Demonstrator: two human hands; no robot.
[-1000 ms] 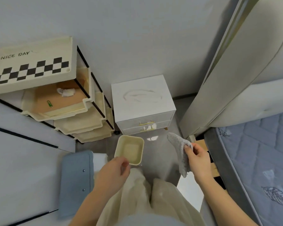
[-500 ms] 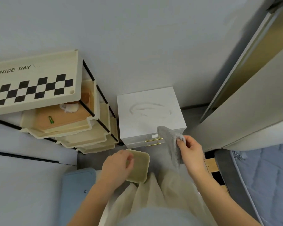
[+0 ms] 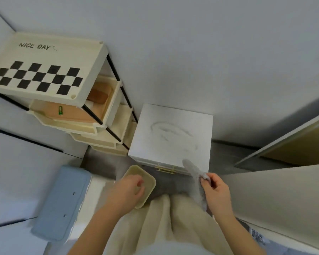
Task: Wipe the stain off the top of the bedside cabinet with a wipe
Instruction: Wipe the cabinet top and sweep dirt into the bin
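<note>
The white bedside cabinet [image 3: 199,155] stands against the wall, its top marked by grey curved smears, the stain [image 3: 170,130]. My right hand [image 3: 216,194] pinches a grey wipe [image 3: 192,169] just in front of the cabinet's near right corner; the wipe's upper tip overlaps the front edge of the top. My left hand [image 3: 128,188] hovers with curled fingers over a cream rectangular bin [image 3: 149,181] on the floor; whether it touches the bin is unclear.
A cream tiered rack [image 3: 44,70] with a checkered top and "NICE DAY" lettering stands left of the cabinet. A blue lid [image 3: 61,205] lies at lower left. A padded headboard and bed [image 3: 276,199] close in on the right. Grey floor lies between.
The view has moved closer to the cabinet. My right hand has carried the wipe up to the cabinet's front edge. My left hand stays over the cream bin.
</note>
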